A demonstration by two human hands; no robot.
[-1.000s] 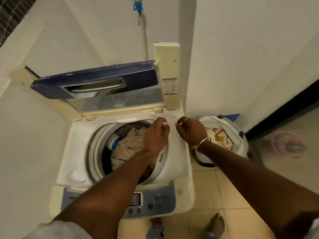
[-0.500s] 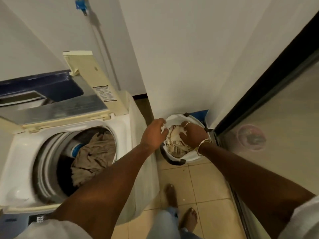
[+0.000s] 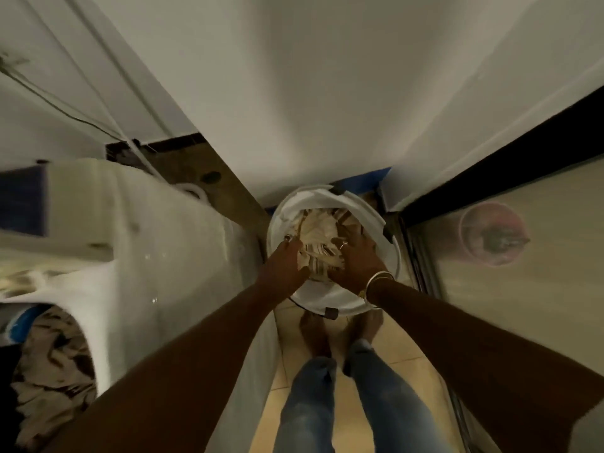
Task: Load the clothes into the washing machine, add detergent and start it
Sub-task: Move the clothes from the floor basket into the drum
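Although blur hid how far each grip was closed, the left hand (image 3: 287, 266) and the right hand (image 3: 356, 259) lay on the striped clothes (image 3: 319, 257) inside the white basket (image 3: 327, 298), at the centre of the frame. At lower left, beige laundry (image 3: 55, 371) sat inside the open washing machine (image 3: 163, 243).

Left hand (image 3: 284, 263), right hand (image 3: 357, 260) in basket (image 3: 327, 300)

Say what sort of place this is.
Likely a home laundry corner: white top-loading washing machine holding beige clothes, beside a round white laundry basket on tan floor tiles.
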